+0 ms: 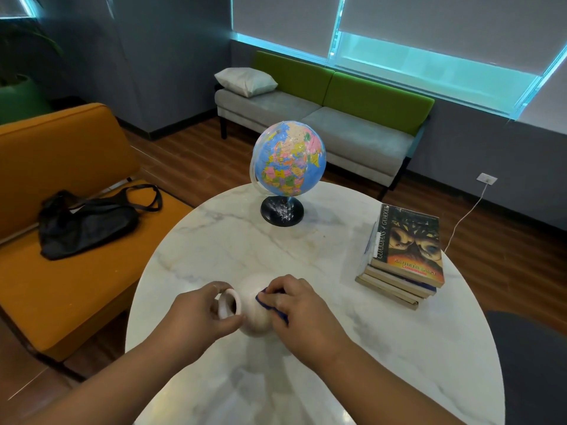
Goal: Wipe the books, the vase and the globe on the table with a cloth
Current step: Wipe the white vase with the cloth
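Near the table's [352,348] near edge, the left grip [204,311] curls round the tilted vase [254,324] at its mouth. The right grip [302,311] pinches a blue cloth [262,299] against its belly. Books [408,253] are stacked by the right edge, and the globe [290,157] stands at the far edge.

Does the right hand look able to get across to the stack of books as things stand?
Probably yes: the right hand, pressing the cloth on the vase, has only bare table between it and the books.
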